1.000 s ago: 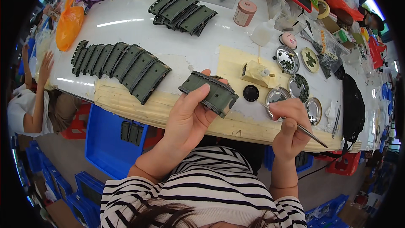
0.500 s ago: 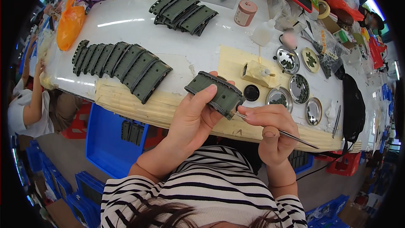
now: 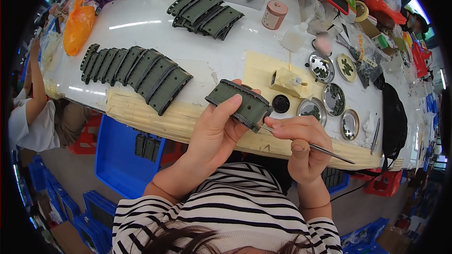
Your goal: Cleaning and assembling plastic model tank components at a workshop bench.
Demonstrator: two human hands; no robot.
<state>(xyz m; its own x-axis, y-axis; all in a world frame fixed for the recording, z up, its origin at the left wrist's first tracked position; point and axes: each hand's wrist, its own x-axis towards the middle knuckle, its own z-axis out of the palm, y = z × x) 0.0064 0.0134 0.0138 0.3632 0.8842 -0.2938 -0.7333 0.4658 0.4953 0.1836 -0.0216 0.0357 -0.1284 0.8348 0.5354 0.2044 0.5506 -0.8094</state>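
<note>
My left hand (image 3: pixel 214 127) is closed around a dark green curved part (image 3: pixel 240 106) with toothed, ribbed edges, holding it tilted above the table's near edge. The thumb lies on its broad face. In my right hand (image 3: pixel 306 146) is a pair of slim silver tweezers (image 3: pixel 329 153), pinched between thumb and fingers. The tip meets the part's lower right corner. Whether the tip grips a small piece is too small to tell. Several like green parts form an overlapping row (image 3: pixel 136 75) on the left, and another stack (image 3: pixel 205 15) lies farther back.
Round metal dishes (image 3: pixel 351 124) with small green pieces stand at right, near a black round lid (image 3: pixel 281 103) and a wrapped block (image 3: pixel 287 82). Farther back are a pink canister (image 3: pixel 274 15) and clutter. A blue tray (image 3: pixel 127 160) is below the table's left edge. A person (image 3: pixel 35 117) sits at far left.
My hands, the green part and the tweezers have barely moved. At far left the other person's arm has shifted slightly.
</note>
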